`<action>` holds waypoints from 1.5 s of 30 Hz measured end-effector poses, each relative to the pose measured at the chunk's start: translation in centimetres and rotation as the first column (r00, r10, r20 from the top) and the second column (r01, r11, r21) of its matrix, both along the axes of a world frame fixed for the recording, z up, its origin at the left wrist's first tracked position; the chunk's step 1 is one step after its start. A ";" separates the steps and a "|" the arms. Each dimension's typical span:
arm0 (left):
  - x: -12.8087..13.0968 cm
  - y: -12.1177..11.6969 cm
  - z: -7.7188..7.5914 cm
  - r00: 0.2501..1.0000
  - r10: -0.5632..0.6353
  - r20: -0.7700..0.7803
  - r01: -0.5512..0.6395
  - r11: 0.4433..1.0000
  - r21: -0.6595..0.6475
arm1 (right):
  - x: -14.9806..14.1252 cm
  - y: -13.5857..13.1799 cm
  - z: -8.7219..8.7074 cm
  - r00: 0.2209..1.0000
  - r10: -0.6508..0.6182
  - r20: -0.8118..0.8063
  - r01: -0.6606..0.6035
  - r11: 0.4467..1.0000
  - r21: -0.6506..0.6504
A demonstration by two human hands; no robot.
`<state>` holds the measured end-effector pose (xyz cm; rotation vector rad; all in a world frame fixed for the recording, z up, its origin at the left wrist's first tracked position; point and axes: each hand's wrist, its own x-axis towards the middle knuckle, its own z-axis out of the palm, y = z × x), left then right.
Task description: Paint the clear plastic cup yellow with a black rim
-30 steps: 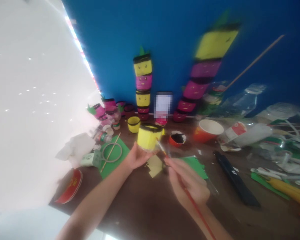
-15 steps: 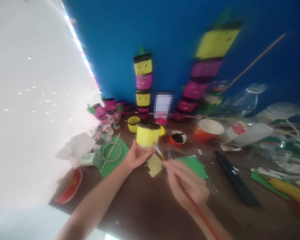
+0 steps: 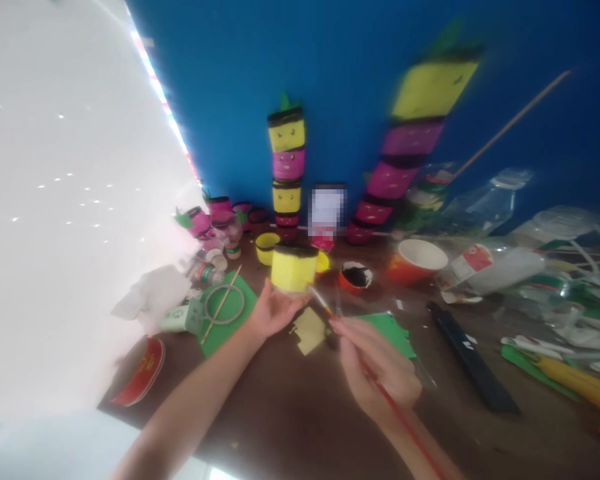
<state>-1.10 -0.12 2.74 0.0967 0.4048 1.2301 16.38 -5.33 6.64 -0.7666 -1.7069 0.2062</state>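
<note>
A yellow cup with a black painted rim (image 3: 293, 268) rests in my left hand (image 3: 276, 312), gripped from below and slightly tilted. My right hand (image 3: 377, 360) is closed around the red handle of a paintbrush (image 3: 400, 415). Its bristle end meets the lower right side of the cup, where I see yellow paint. Behind the held cup stand another yellow cup with a black rim (image 3: 267, 248) and a small yellow paint container (image 3: 323, 262). To the right is a cut-down red cup of black paint (image 3: 355, 276).
Pink and yellow stacked cups (image 3: 287, 163) lean against the blue wall. A paper cup (image 3: 419, 261), plastic bottles (image 3: 495, 200) and a black cutter-like tool (image 3: 473, 360) lie right. Green paper (image 3: 230, 313) with a grey ring and stick lies left; a yellow glue gun (image 3: 580, 383) is at far right.
The yellow cup has tipped away, so its opening shows less, and shifted slightly left. The brush tip has moved lower along its side.
</note>
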 end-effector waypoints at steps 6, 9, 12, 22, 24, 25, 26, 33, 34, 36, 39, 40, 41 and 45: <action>-0.2 0.2 -0.4 1.000 0.021 0.020 -0.021 1.000 0.005 | 0.5 0.2 0.0 0.997 0.080 0.014 -0.080 0.996 -0.027; -0.4 0.3 -0.4 0.998 0.031 0.048 -0.030 0.999 -0.019 | 1.0 0.3 -0.1 1.000 0.020 -0.021 -0.020 1.000 0.017; -0.5 0.4 -0.6 0.997 0.044 0.062 -0.043 0.999 -0.013 | 1.4 0.7 -0.4 0.996 -0.067 -0.065 0.064 0.996 -0.055; -0.6 0.9 -1.4 0.992 0.038 0.119 -0.049 0.994 0.092 | 1.6 2.3 -1.3 0.943 -0.219 -0.251 0.128 0.933 -0.336; -0.5 0.9 -1.1 0.991 0.036 0.125 -0.048 0.995 0.092 | 1.5 2.3 -1.4 0.928 -0.252 -0.275 0.134 0.913 -0.385; -0.5 0.9 -0.9 0.991 0.042 0.123 -0.052 0.995 0.083 | 1.5 2.4 -1.4 0.921 -0.269 -0.283 0.138 0.902 -0.408; -0.4 0.9 -0.8 0.991 0.048 0.121 -0.057 0.996 0.072 | 1.5 2.5 -1.5 0.913 -0.287 -0.289 0.142 0.890 -0.433; -0.6 1.0 -0.2 0.990 0.041 0.138 -0.053 0.995 0.088 | 1.8 5.0 -1.4 0.934 -0.258 -0.249 0.074 0.818 -0.570; -0.6 1.1 -0.2 0.989 0.040 0.141 -0.052 0.995 0.085 | 1.8 5.4 -1.2 0.955 -0.220 -0.201 0.063 0.809 -0.585; -0.7 1.1 -0.2 0.988 0.050 0.148 -0.061 0.995 0.077 | 1.8 6.3 -0.9 0.986 -0.138 -0.088 0.058 0.798 -0.600; -0.7 1.1 -0.3 0.986 0.051 0.157 -0.065 0.994 0.086 | 1.6 7.6 -0.4 0.997 -0.071 0.024 0.072 0.799 -0.598; -0.7 1.1 -0.3 0.986 0.044 0.160 -0.059 0.994 0.092 | 1.5 8.1 -0.3 0.997 -0.065 0.041 0.077 0.800 -0.595; -0.7 1.2 -0.4 0.986 0.036 0.162 -0.052 0.994 0.098 | 1.4 8.7 -0.2 0.997 -0.062 0.055 0.082 0.801 -0.593; -0.7 1.3 -0.6 0.987 0.028 0.156 -0.042 0.995 0.087 | 0.9 10.8 0.2 0.987 -0.033 0.155 0.119 0.798 -0.591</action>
